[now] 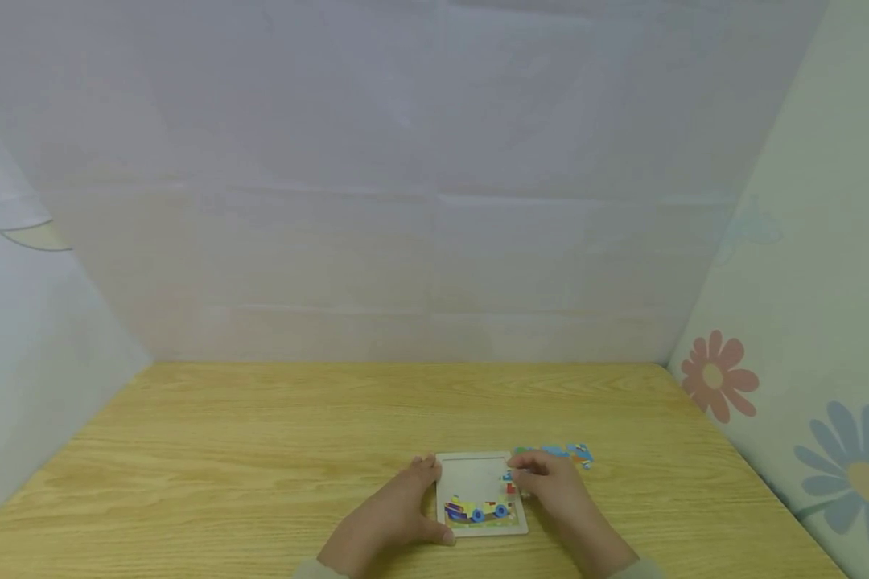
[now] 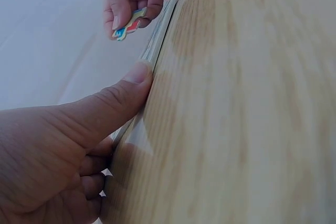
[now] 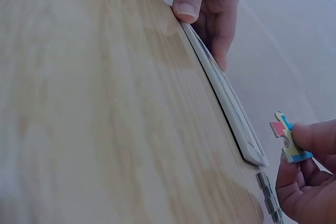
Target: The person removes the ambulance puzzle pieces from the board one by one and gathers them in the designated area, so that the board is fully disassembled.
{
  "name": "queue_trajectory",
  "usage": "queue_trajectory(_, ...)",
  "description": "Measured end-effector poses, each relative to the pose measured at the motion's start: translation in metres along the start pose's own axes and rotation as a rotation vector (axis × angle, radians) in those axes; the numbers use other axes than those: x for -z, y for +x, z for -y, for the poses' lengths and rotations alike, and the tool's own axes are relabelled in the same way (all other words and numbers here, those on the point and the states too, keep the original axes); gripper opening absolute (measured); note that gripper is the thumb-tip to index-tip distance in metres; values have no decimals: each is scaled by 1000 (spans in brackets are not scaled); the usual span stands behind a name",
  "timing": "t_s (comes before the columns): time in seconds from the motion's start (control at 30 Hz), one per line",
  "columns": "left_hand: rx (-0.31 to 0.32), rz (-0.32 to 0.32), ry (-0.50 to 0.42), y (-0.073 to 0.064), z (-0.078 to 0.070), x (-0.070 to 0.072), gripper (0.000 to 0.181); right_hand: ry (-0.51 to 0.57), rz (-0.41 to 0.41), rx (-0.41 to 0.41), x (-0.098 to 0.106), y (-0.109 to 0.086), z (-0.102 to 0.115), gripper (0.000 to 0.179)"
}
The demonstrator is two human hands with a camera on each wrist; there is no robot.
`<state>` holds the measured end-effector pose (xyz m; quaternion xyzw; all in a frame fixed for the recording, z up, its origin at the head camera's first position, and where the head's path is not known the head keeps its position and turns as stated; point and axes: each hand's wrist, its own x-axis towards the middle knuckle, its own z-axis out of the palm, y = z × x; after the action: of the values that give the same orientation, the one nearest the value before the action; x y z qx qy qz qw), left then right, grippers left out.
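Your left hand (image 1: 400, 505) grips the tray (image 1: 471, 478) between both hands; your right hand (image 1: 556, 484) pinches a piece (image 3: 292, 150). Best line it up gently.

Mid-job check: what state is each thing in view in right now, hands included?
Puzzle frame: flat on the table, only partly filled.
Fitted pieces: lying along the frame's near side.
Held piece: pinched, raised off the table.
Loose pieces: on the table, outside the frame.
Left hand: gripping the frame.
Right hand: pinching the held piece.
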<state>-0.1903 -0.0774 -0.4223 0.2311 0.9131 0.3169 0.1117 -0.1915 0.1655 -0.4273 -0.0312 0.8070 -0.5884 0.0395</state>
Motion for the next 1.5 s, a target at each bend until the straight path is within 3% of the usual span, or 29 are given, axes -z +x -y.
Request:
queue_trajectory(0.33,2,2,2,0,0,0,96,-53,-44,5,13,-2,-6,18)
queue_trajectory(0.7,6,-3,-4,0,0,-1,96,-66,-155,-74,27,-6,-10,15)
queue_trajectory(1.2,8,-1,-2,0,0,0,96,-105,-173,-101,53,-9,-20,20)
queue_trajectory(1.5,2,-6,4,-1,0,0,96,-309,-201,-41,67,-9,-24,20)
